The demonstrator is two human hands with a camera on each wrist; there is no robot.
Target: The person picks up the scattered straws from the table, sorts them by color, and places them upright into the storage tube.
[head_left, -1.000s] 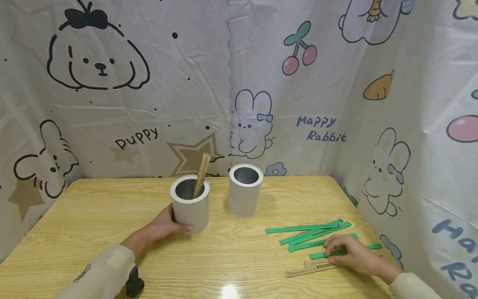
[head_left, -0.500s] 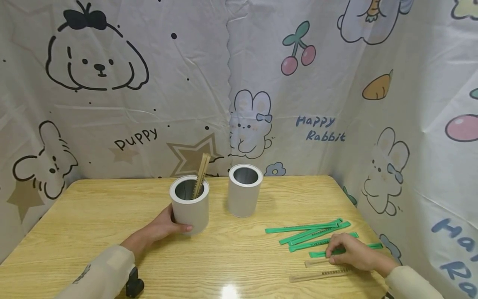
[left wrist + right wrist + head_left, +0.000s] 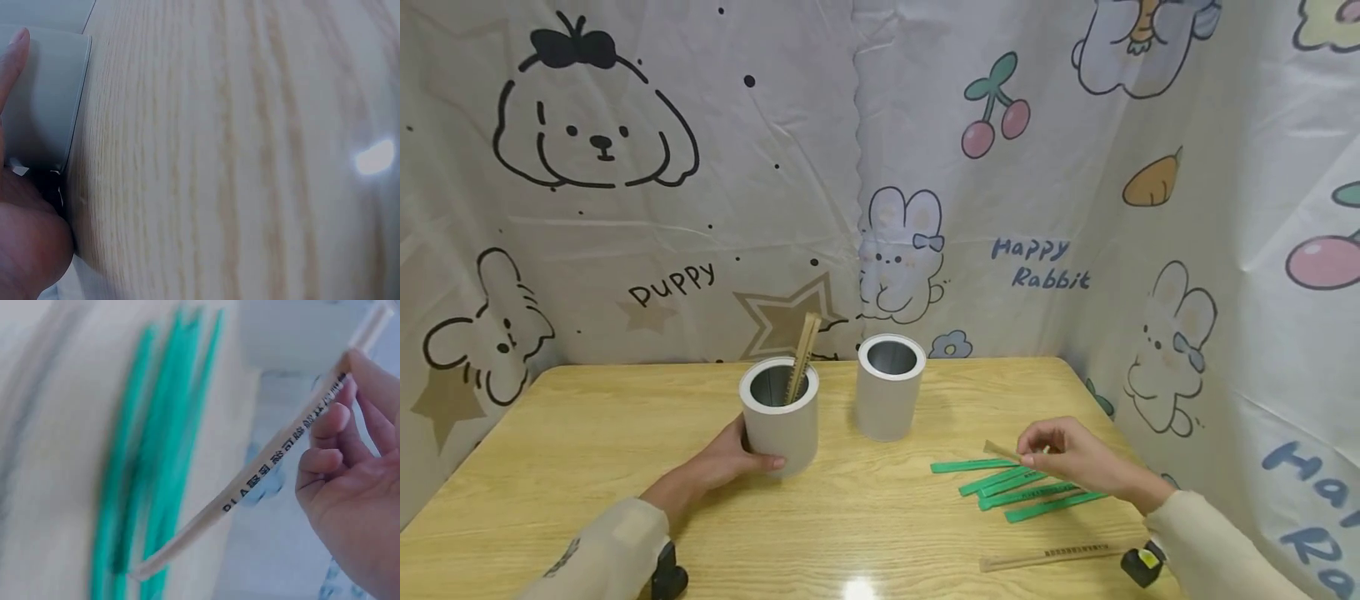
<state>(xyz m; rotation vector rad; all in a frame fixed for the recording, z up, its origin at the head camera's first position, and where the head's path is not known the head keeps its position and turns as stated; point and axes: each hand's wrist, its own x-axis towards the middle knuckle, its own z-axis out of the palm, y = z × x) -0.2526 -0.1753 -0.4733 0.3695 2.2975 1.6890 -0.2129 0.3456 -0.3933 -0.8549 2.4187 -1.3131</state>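
My left hand (image 3: 730,457) grips the near-left white cylindrical holder (image 3: 781,433), thumb across its front. Two or so brown paper-wrapped straws (image 3: 803,358) lean inside that holder. My right hand (image 3: 1067,454) pinches another brown paper-wrapped straw (image 3: 269,462) between thumb and fingers; black printing runs along it. This straw is raised over the green-wrapped straws (image 3: 1000,483) that lie on the table at the right. In the left wrist view, the holder (image 3: 50,94) shows at the left edge beside the thumb (image 3: 15,53).
A second white holder (image 3: 887,400), its inside showing bare, stands behind and to the right. One more brown straw (image 3: 1052,557) lies near the front right of the wooden table (image 3: 865,517). A printed cloth (image 3: 775,208) closes the back and right sides.
My right hand has picked up a brown straw from beside the green ones and moved it up, left and away. The other brown straw stays on the table. My left hand keeps its hold.
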